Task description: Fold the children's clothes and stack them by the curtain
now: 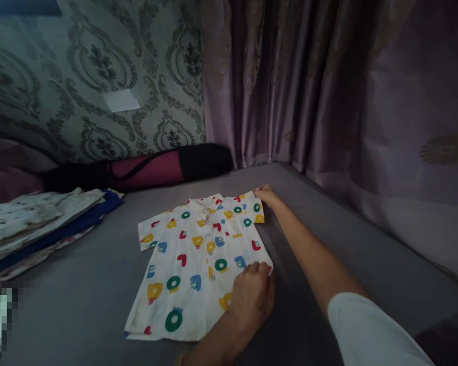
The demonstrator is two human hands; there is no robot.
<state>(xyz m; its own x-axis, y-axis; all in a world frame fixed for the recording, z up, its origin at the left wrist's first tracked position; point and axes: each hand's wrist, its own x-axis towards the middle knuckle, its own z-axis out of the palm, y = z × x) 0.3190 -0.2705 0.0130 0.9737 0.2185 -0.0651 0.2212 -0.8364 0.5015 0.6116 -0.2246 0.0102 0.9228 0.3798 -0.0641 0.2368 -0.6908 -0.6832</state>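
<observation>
A small white short-sleeved shirt [191,262] lies spread out front side up, its collar facing away from me. Yellow, green, red and blue figures are printed over it, and buttons run down the front. My left hand [253,291] is closed on the shirt's right side edge, the fingers curled over the cloth. Further off, my right hand [266,195] pinches the top outer corner of the right sleeve. My left forearm and hand cover part of the lower right hem.
The shirt rests on a grey sheet [80,305]. On the left is a pile of folded clothes [41,218]. A black and maroon long bag [148,170] lies against the patterned wall [137,61]. Purple curtains [282,91] hang behind and to the right.
</observation>
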